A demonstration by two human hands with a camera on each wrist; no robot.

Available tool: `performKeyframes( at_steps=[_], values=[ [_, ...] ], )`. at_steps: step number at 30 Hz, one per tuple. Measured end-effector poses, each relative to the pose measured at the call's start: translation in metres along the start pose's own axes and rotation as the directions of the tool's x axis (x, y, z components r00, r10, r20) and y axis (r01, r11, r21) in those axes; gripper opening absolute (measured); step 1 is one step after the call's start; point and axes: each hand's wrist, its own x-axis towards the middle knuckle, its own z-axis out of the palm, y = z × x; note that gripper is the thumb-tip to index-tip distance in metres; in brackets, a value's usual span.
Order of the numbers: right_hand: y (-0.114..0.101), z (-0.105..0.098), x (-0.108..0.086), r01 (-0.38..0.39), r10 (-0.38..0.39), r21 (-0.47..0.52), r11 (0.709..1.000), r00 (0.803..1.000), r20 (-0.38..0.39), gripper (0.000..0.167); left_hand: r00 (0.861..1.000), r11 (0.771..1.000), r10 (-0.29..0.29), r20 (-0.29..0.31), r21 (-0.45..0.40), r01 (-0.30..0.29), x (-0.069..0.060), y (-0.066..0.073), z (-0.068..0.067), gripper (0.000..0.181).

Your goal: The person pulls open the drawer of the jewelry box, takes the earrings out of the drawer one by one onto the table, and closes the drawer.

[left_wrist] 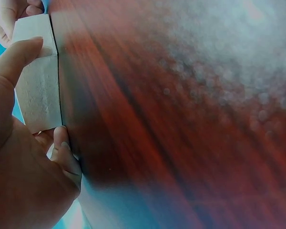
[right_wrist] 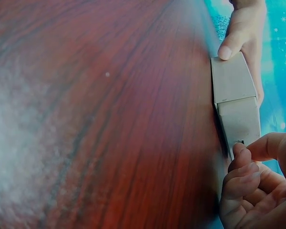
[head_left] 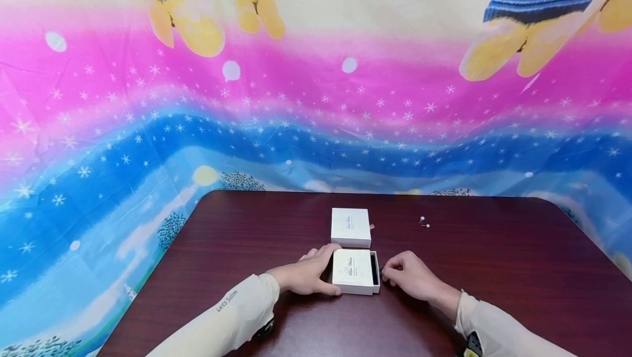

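Note:
A white drawer box [head_left: 353, 277] with dark lettering on its lid lies on the table, and its inner drawer [head_left: 377, 288] stands partly out to the right, showing a black inside. My left hand [head_left: 307, 275] grips the sleeve of that box from the left, thumb at the near corner and fingers at the far side. To the right of the drawer, my right hand [head_left: 413, 277] has thumb and forefinger pinched at a small dark pull tab [right_wrist: 240, 141] on the drawer's end. Most of the tab is hidden by the fingertips.
A second white box [head_left: 350, 225], with a pinkish ribbon tab [head_left: 372, 227] at its right side, lies just beyond the first. Two small pearl-headed pieces [head_left: 427, 226] lie farther right on the dark red table [head_left: 237, 220]. A printed cloth [head_left: 316, 94] hangs behind.

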Motion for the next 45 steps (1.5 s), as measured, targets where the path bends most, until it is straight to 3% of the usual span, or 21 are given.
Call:
performKeyframes(
  at_steps=[12,21,32,45],
  values=[
    [0.0006,-0.0018,-0.0017,0.007,-0.007,-0.002,1.000,1.000,-0.005,0.020,1.000,1.000,0.001,-0.001,-0.003,-0.001,-0.0010,0.0029,-0.0012,0.089],
    [-0.0006,-0.0040,-0.0053,-0.051,0.051,0.015,0.999,0.999,0.006,0.019,1.000,1.000,-0.001,-0.003,0.004,0.001,-0.0002,0.0024,-0.0001,0.089],
    [0.0026,-0.0059,-0.0027,-0.062,0.062,0.006,0.998,0.998,0.013,0.021,1.000,1.000,-0.003,-0.002,0.004,0.003,-0.0004,0.0026,-0.0001,0.089],
    [0.0061,-0.0074,-0.0028,-0.033,0.033,0.013,0.999,0.999,0.011,0.021,1.000,1.000,0.002,0.000,-0.012,-0.002,-0.0006,0.0008,-0.0005,0.087]
  ],
)
